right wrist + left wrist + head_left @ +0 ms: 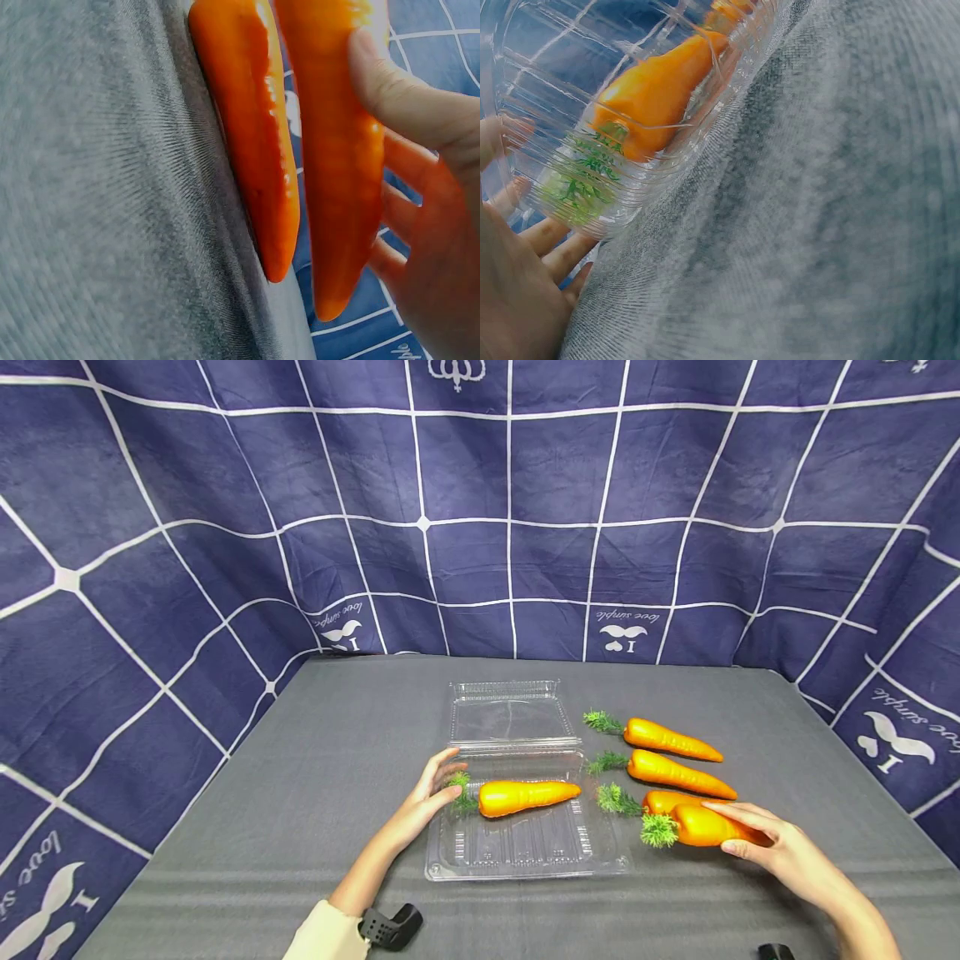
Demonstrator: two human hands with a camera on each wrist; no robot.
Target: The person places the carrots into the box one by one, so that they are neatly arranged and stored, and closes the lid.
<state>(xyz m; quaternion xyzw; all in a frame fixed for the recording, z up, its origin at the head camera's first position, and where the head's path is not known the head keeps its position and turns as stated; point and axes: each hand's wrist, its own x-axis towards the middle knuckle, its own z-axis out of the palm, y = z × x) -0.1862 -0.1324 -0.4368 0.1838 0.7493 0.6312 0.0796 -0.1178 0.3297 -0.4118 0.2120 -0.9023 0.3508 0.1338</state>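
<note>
A clear plastic clamshell box (525, 870) stands with its lid (506, 718) folded back. Inside its base lies one orange carrot (525, 797) with green tops pointing left. My left hand (423, 802) rests against the box's left side, fingers spread and fairly straight at the wall, as the left wrist view shows. On the right, my right hand (772, 843) holds another carrot (341, 172) between thumb and fingers, raised off the table. Directly behind and partly hidden by it, a further carrot (251, 142) lies on the cloth.
Two more carrots, a far one (671, 739) and a nearer one (678, 774), lie side by side right of the box, tops toward it. Grey cloth (315, 760) covers the table. A blue checked curtain (480, 560) rises behind and at both sides.
</note>
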